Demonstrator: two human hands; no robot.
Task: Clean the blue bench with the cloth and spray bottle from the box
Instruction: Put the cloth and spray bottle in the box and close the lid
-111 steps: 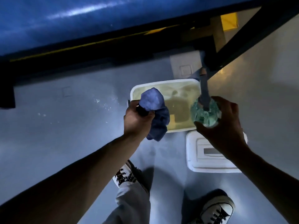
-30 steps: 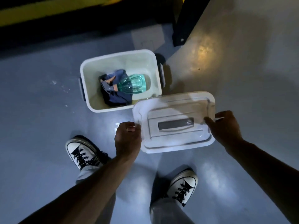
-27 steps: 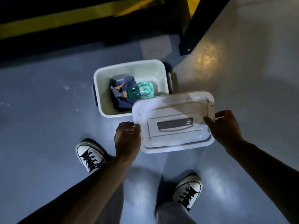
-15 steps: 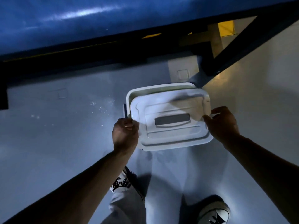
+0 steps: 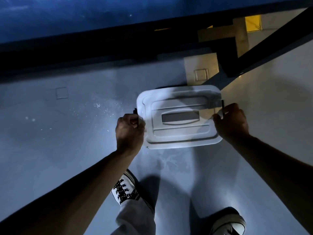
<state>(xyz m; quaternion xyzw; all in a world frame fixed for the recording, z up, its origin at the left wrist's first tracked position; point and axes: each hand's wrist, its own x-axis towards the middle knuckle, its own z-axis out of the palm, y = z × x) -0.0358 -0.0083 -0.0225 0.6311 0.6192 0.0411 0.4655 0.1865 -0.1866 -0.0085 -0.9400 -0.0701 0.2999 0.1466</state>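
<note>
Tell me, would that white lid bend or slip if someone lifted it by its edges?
The white lid probably stays fairly stiff: raised ribs run across it. It looks thin and likely light. Its smooth, shiny plastic could be a little slippery, though the left hand and right hand grip opposite edges.

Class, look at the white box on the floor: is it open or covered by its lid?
Covered. The white lid spans the whole box, no opening shows, and both hands hold its side edges.

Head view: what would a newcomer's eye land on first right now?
The white lid, brightly lit at centre on the grey floor, with the left hand and right hand gripping its two ends. Next, the blue bench across the top, and the white shoes below.
</note>
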